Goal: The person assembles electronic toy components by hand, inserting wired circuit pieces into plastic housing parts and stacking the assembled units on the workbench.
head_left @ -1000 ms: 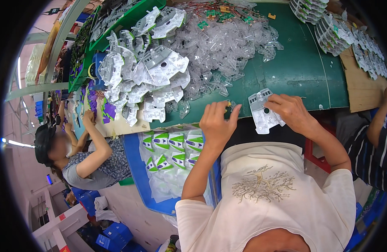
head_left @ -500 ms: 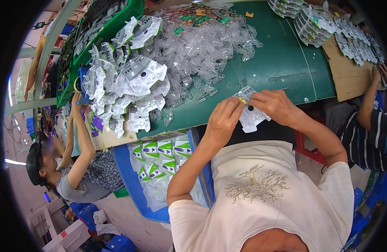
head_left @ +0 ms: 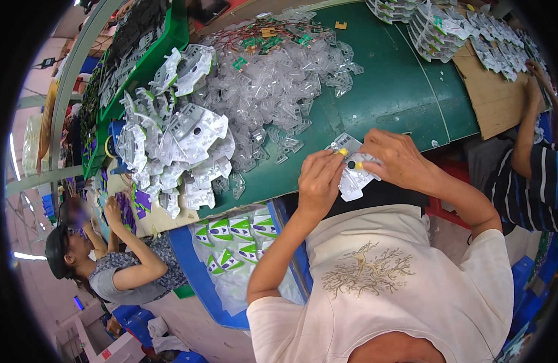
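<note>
A white and grey plastic shell (head_left: 353, 186) with a round dark hole is at the near edge of the green table. My left hand (head_left: 317, 181) grips its left side, with fingers bent and pressed together. From the other side my right hand (head_left: 397, 158) reaches over the shell, thumb and fingers closed on its edge. Small yellow patches show at the fingertips of both hands. Whether a smaller part is pinched there is hidden. Nearest on the table is a heap of clear plastic pieces (head_left: 270, 91).
Matching shells are piled (head_left: 194, 136) at the left, beside a green crate (head_left: 176, 30). Small green circuit boards with red wires (head_left: 255, 42) lie behind the clear pieces. A blue bin (head_left: 200, 290) holds green-and-white parts. Co-workers sit left (head_left: 134, 272) and right (head_left: 542, 187); stacked shells (head_left: 436, 36) stand far right.
My fingertips have moved apart on the shell, baring more of its middle and the dark hole. The view has shifted a little. The left co-worker's arms have come down.
</note>
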`<state>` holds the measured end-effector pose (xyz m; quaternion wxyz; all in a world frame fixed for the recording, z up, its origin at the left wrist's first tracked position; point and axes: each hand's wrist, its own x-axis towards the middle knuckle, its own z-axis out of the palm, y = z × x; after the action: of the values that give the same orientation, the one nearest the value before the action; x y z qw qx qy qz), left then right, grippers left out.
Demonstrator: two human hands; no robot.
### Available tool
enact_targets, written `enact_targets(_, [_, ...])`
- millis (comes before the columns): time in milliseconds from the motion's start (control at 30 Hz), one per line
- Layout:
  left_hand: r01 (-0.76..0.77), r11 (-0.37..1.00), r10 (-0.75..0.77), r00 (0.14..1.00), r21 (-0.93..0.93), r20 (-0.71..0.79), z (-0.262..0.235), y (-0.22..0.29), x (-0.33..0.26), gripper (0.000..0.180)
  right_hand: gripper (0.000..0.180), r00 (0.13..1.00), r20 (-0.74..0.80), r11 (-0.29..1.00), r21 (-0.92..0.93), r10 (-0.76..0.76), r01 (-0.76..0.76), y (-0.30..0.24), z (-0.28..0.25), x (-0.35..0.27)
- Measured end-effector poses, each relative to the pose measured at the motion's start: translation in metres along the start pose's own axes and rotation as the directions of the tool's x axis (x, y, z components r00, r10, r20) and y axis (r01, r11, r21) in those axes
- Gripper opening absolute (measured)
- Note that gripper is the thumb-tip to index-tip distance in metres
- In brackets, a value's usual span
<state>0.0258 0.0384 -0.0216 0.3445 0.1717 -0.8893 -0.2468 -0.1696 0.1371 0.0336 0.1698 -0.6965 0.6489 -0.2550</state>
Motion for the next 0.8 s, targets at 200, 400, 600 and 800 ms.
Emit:
enact_targets(200, [0.061,0.992,-0.065,0.998,-0.11,-0.026,0.0,0.0,0.006,0.05,0.038,0.996,0.083,0.999,-0.009,0.041,-0.04,-0.01,-0.011,-0.011])
enact_targets(400, [0.017,0.996,0.013,0.944,-0.088,0.33,-0.016,0.001,0.02,0.066,0.024,0.989,0.093,0.908,0.394,0.113,-0.141,-0.012,-0.032,-0.004])
enact_targets(600, [0.065,0.992,-0.032,0.96,-0.111,0.278,-0.01,0.002,0.016,0.069,0.024,0.982,-0.159,0.979,0.159,-0.105,0.13,-0.022,-0.006,-0.025])
enact_targets(800, [0.116,0.986,-0.079,0.957,-0.119,0.28,-0.012,0.002,0.015,0.069,0.026,0.976,-0.104,0.965,-0.198,-0.192,0.169,-0.024,0.023,-0.037])
